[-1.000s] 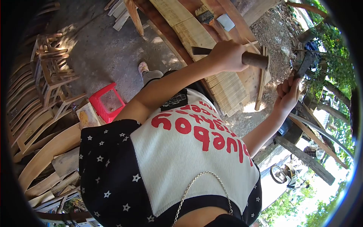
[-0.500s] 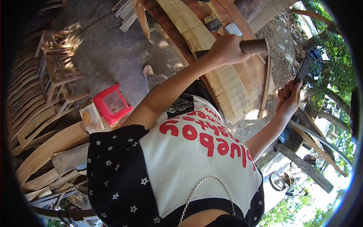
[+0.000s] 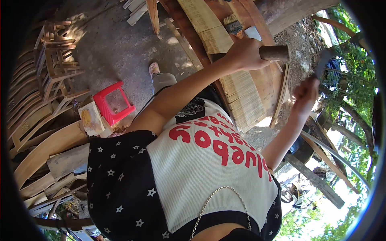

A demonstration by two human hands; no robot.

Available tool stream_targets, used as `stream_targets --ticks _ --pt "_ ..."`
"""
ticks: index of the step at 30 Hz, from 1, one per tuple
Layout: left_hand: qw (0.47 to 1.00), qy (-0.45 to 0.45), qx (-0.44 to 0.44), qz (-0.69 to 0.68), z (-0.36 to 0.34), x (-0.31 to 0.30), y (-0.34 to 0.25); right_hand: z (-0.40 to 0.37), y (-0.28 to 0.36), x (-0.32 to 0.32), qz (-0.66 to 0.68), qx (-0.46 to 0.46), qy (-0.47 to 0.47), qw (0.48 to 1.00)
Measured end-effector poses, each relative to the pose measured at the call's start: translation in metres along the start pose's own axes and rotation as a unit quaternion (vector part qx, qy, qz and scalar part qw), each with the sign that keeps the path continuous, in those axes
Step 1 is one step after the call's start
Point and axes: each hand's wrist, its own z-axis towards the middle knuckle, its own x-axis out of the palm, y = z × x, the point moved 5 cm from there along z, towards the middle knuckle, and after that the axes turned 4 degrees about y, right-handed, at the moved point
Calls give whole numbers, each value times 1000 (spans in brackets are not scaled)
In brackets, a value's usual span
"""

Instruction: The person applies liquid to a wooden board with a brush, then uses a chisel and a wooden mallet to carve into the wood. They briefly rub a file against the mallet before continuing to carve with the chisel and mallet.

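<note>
My left hand (image 3: 246, 55) is closed around a chisel (image 3: 275, 53) with a thick, round wooden handle. Its dark blade shows on the other side of the fist, low over a pale board with many fine cross cuts (image 3: 243, 94). Out to the right, my right hand (image 3: 306, 93) is raised and grips a hammer-like tool (image 3: 321, 66). Motion blurs that tool's dark upper part, so its exact shape cannot be told. A pale, flat-faced object (image 3: 252, 33) lies just beyond my left hand, beside a brush (image 3: 230, 19) on the reddish wooden workbench (image 3: 270, 94).
A red plastic stool (image 3: 106, 107) stands on the concrete floor to the left. Wooden chair frames (image 3: 56, 68) and curved boards (image 3: 56, 138) are stacked along the left side. A timber beam (image 3: 315, 180) and green foliage (image 3: 358, 76) are at the right.
My right hand and its tool have blurred and shifted slightly down and left. The left hand keeps its hold on the chisel. The whole view has turned a little.
</note>
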Motion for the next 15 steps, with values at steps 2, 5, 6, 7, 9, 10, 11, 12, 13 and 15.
stream_targets --ticks 2,5,6,7,9,10,11,12,13,15 --pt "1000 7 -15 23 0 2 3 -6 -6 9 -21 24 5 999" --pt "997 61 -43 37 0 1 1 -17 -27 33 -30 118 192 974" --pt "997 61 -43 38 0 0 0 -14 -25 31 -30 117 192 974" --pt "997 54 -46 37 0 -2 0 -4 -16 19 -39 61 120 990" --pt "997 45 -51 34 -1 -3 0 8 0 2 40 -27 10 999" --pt "996 47 -56 40 0 -4 0 7 -2 7 39 -27 11 999" --pt "996 49 -62 46 0 -4 -1 3 -7 15 31 -15 6 999" --pt "996 48 -60 48 0 -5 0 -1 -10 23 25 -4 1 1000" --pt "997 43 -51 51 -2 -5 1 -14 -19 42 -60 105 185 975" --pt "997 39 -45 51 -7 -3 8 -5 -25 30 -55 76 152 984"
